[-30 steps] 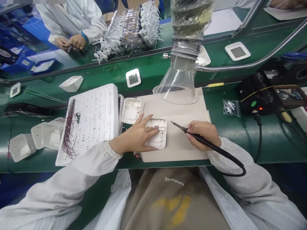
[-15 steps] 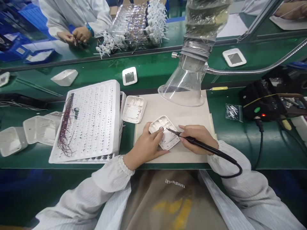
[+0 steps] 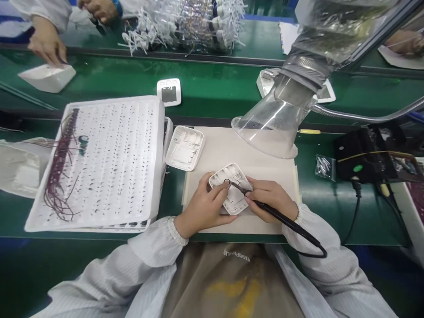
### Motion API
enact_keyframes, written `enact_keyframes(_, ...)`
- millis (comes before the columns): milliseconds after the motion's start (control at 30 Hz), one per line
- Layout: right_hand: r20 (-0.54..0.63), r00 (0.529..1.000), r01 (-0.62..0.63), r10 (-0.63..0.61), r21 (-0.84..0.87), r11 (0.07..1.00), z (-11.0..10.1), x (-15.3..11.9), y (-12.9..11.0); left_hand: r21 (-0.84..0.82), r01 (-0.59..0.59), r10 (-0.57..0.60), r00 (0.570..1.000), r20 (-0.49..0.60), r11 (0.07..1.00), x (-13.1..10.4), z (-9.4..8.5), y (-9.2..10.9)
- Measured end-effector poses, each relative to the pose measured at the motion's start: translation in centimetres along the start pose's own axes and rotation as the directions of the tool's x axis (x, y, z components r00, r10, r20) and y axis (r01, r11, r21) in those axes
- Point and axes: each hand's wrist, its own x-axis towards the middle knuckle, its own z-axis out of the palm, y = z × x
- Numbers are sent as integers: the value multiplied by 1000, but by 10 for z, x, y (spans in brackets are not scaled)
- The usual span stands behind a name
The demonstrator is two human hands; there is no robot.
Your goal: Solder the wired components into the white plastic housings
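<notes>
So the shell [image 3: 236, 202] sits just below the middle of the frame, tilted over the pale sheet [image 3: 217, 143], and it's hard to tell whether it's resting there or lifted a bit. The left hand [image 3: 205, 202] has its grip closed on the shell's left side, thumb along the lower edge and a fingertip inside near a small dark ring [image 3: 226, 181]. The right hand [image 3: 273, 198] has its grip wrapped around the iron [image 3: 282, 216] like a pen, with the tip right by that ring; can't tell if they touch. Handling-wise, the shell looks like thin molded plastic, so probably light, fairly stiff and a bit slick, prone to skating if only one edge is pinned. The little ribs and posts inside look like the fragile bit, so the outer walls seem the best place to hold it. The iron is likely light too, with a stiff handle and a bendy cord that might tug. Best hold is the black handle, well back from the metal, which could be hot and could mark plastic.
</notes>
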Motion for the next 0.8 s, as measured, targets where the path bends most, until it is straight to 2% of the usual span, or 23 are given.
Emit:
enact_keyframes(133, -6, 1000, -4, 5, 25, 1000, -3, -3, 2, -25, 1, -1, 1000, -28, 1000, 0, 1, -1)
enact_keyframes(500, 94, 995, -21, 25, -45, 999, -3, -4, 0, -9, -5, 4, 999, -33, 1000, 1, 2, -1)
enact_keyframes(800, 99, 995, -14, 23, -88, 996, -2, -5, -1, -23, 1, -2, 999, -39, 1000, 1, 2, -1)
